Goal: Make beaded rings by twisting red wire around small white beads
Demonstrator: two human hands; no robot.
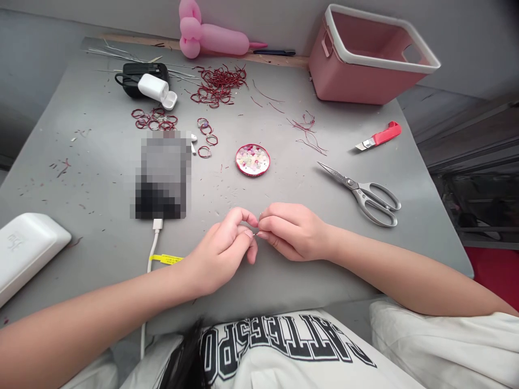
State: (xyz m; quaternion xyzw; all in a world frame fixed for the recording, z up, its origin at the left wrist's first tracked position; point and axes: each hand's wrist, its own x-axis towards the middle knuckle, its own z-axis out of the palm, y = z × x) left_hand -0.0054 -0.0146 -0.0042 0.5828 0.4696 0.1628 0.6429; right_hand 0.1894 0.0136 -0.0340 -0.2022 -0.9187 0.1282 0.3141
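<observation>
My left hand and my right hand meet over the near middle of the table, fingertips almost touching. Both are closed in a pinch. A tiny dark, thin piece shows between the fingertips, too small to name and mostly hidden by them. Just beyond the hands lies a round red-rimmed dish holding small pink, white and clear beads. Farther left are several red cord rings, some with a bead on them. A tangled heap of short dark red cords lies at the back.
Silver scissors and a red box cutter lie at right, below a pink bin. Left are a blurred-out device on a white cable, a white earbud case and a white box. A pink balloon lies behind.
</observation>
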